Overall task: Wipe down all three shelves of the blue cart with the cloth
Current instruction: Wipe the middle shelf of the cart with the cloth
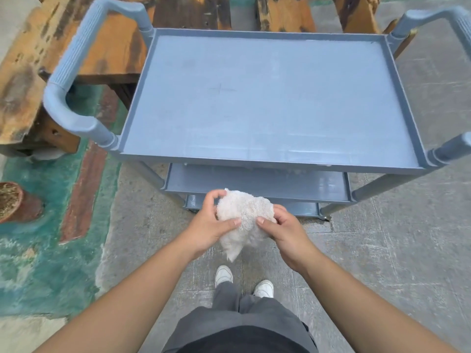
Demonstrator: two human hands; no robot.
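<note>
The blue cart [265, 34] stands right in front of me, its bare top shelf [267, 98] streaked with pale smears. Below its near edge show the middle shelf [254, 183] and a strip of the bottom shelf [303, 208]. A fluffy white cloth [242, 212] is bunched up in the air in front of the cart's near edge, over the floor. My left hand [209, 224] grips its left side with curled fingers. My right hand [285, 230] pinches its right side, thumb on top.
Curved blue handles rise at the cart's left end [74, 80] and right end [448, 24]. Weathered wooden benches [33, 72] stand to the left and behind. A clay pot [12, 202] sits on the painted floor at left. My white shoes [224, 275] are on grey concrete.
</note>
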